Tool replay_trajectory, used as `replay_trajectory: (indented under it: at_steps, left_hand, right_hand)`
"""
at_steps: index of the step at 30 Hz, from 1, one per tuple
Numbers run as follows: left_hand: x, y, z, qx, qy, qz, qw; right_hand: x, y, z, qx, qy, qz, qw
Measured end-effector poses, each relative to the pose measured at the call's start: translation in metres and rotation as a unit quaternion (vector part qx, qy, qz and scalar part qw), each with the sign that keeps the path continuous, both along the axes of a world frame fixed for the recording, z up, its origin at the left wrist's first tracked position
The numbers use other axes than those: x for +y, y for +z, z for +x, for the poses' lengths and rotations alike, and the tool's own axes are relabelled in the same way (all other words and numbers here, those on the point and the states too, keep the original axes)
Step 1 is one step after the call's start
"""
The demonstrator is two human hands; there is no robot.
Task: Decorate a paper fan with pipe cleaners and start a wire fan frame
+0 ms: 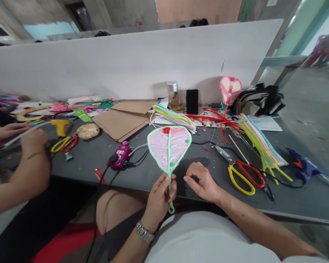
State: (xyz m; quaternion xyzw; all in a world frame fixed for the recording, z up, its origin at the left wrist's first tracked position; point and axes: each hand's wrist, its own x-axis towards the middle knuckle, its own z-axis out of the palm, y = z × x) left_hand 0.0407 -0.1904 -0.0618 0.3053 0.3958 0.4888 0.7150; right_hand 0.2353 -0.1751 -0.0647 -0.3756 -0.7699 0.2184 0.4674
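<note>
Overall light: bright, soft daylight, with no harsh glare.
Source: seems to be the open right side, where the concrete floor (309,120) looks pale and the wall (322,22) beyond washes out.
Shadows: soft and mild, darkest beneath the pipe-cleaner leaf (168,149) on the tabletop (79,171).
Blur: the craft scraps (13,98) at far left smear slightly.
Distortion: strong wide-angle bowing — the white partition (126,62) bends toward the frame edges.

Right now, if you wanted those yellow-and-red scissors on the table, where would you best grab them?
By the finger loops, coming from the near table edge with the right hand. The yellow-and-red scissors lie flat, with the big loops toward you and the blades pointing away, so the loops are closest and easiest to reach.
</note>
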Motion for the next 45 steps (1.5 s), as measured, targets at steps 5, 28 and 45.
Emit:
replay_trajectory:
  at_steps: [5, 28, 45]
  left_hand:
    - [-0.0008, 0.0027, 0.0, -0.004, -0.004, -0.01, 1.0]
    - [-0.001, 0.0014, 0.0019, -0.021, -0.007, -0.014, 1.0]
    - [-0.0017, -0.0009, 0.0008, -0.029, -0.01, -0.025, 0.999]
  right_hand:
    - [0.0004, 0.0003, 0.0, -0.011, 0.001, 0.008, 1.0]
    - [0.0007, -0.0016, 0.0006, -0.038, 0.008, 0.001, 0.999]
    - [0.0008, -0.0026, 0.0011, -0.025, 0.026, -0.007, 0.999]
